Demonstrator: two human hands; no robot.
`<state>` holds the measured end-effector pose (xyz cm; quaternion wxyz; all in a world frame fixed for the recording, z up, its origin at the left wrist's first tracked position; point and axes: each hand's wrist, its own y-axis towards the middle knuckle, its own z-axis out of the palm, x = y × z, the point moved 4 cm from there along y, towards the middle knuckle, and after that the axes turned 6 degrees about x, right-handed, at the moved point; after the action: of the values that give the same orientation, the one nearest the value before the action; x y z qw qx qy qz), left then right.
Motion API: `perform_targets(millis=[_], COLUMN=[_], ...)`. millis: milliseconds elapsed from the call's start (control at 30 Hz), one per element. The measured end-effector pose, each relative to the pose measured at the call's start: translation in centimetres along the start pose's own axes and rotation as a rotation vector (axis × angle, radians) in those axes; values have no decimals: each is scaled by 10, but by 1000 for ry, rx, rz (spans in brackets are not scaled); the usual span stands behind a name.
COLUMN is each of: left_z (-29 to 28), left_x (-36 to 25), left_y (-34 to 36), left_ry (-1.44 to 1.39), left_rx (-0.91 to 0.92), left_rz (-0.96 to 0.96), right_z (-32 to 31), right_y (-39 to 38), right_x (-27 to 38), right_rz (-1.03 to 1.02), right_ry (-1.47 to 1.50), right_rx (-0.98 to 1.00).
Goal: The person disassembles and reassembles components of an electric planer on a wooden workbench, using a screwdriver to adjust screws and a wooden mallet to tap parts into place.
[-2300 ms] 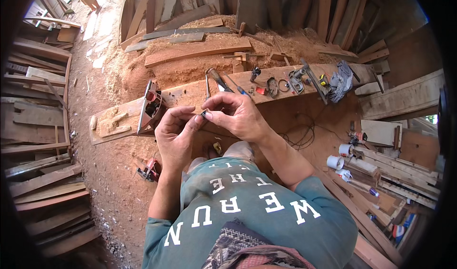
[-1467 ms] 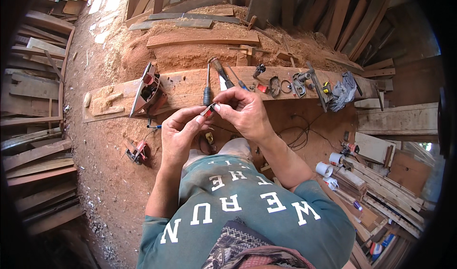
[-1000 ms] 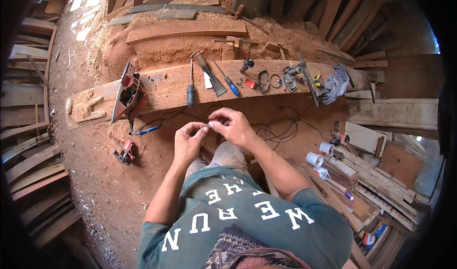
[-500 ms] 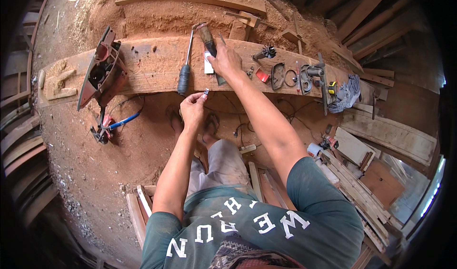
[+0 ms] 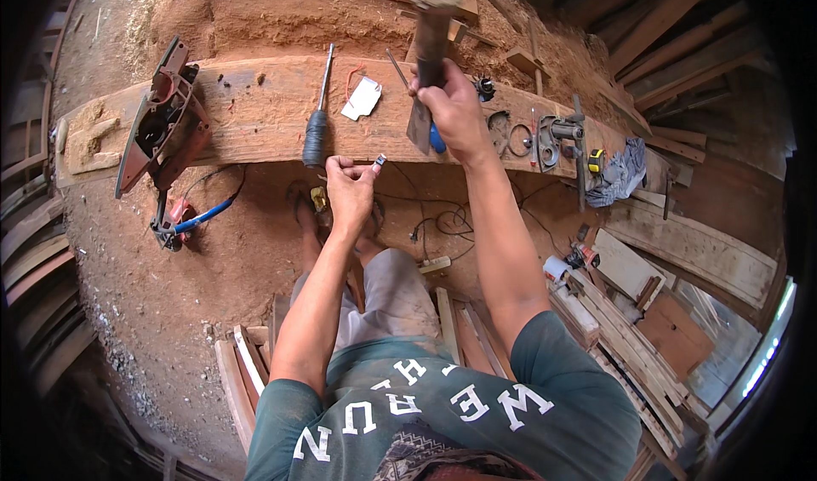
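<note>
Small piece pinched in the left hand, chisel gripped in the right

I take my clock from the left hand (image 5: pixel 350 187), whose thumb and finger pinch a small metal piece (image 5: pixel 380 159) near the front edge of the plank (image 5: pixel 255 115). At 2 o'clock the right hand (image 5: pixel 464 119) is closed around the handle of a chisel (image 5: pixel 432 45), wooden end at 12, blade pointing down toward 6; whether its tip touches wood I cannot tell. A blue-handled tool (image 5: pixel 437 139) lies partly hidden just beside that blade.

At 12 I have a white card (image 5: pixel 362 98); at 11, a screwdriver (image 5: pixel 314 139) with its dark grip reaching the plank's front edge. Leftward from it I get a broad stretch of dusty wood as far as the red power tool (image 5: pixel 162 128), between 9 and 10, which juts past the edge. My right side is tighter: a metal tool base (image 5: pixel 561 132) sits between 2 and 3, a yellow tape measure (image 5: pixel 597 160) at 3, a crumpled cloth (image 5: pixel 622 174) beyond. Cord (image 5: pixel 451 221) loops on the ground between 3 and 4.
</note>
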<state>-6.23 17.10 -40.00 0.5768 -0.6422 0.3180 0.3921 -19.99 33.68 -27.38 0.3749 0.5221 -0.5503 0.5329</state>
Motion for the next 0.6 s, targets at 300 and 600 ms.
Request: perform_targets(millis=[300, 600], left_z=[9, 7], left_x=[-10, -21], left_y=[4, 6], left_ry=[195, 198], left_rx=[-96, -61], left_rz=[53, -66], right_z=[13, 30], right_y=[-50, -55], right_x=[-36, -59], right_rz=[-27, -213], right_ry=[165, -480], right_rx=[-39, 188])
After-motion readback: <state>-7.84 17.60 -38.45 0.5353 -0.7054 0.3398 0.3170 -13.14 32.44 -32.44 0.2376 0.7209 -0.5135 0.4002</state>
